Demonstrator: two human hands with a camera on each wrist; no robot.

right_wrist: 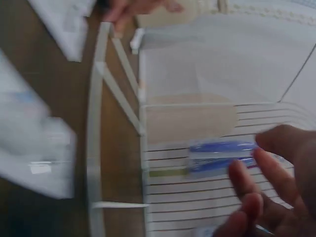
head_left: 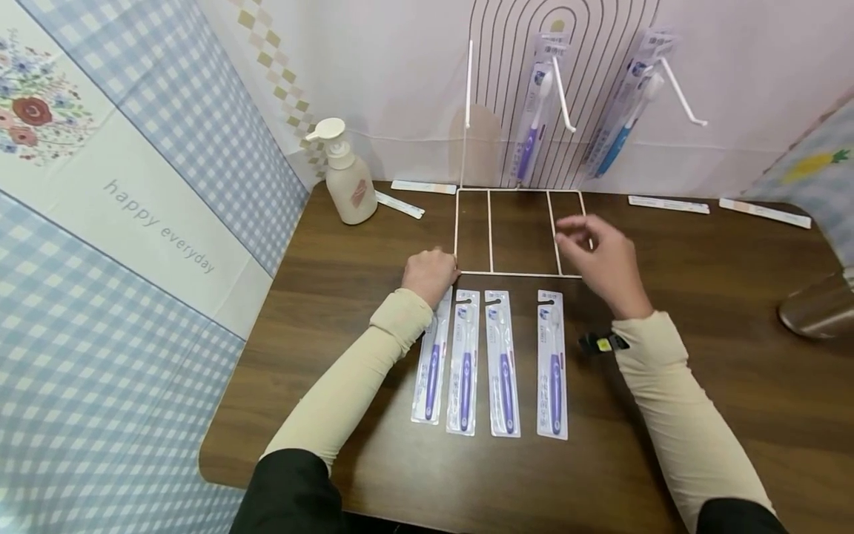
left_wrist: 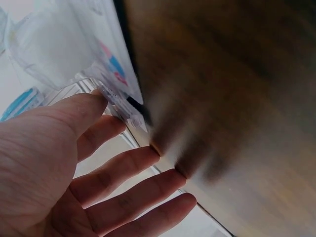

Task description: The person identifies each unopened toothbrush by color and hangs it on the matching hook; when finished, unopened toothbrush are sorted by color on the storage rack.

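Note:
My left hand (head_left: 429,276) is at the top end of the leftmost packaged toothbrush (head_left: 434,374) on the table. In the left wrist view, thumb and forefinger pinch the pack's clear edge (left_wrist: 111,74), the other fingers spread toward the tabletop. Beside it lie more purple packaged toothbrushes (head_left: 505,378) in a row. My right hand (head_left: 603,259) hovers over the right side of the white wire rack (head_left: 507,274), loosely bent and holding nothing. On the rack's hooks hang a purple packaged toothbrush (head_left: 527,152) and a blue one (head_left: 614,152).
A pump bottle (head_left: 351,189) stands at the back left. White paper strips (head_left: 423,187) lie along the table's back edge. To the right stands a metal cylinder (head_left: 817,308). A bare hook (head_left: 468,89) juts out at the rack's left.

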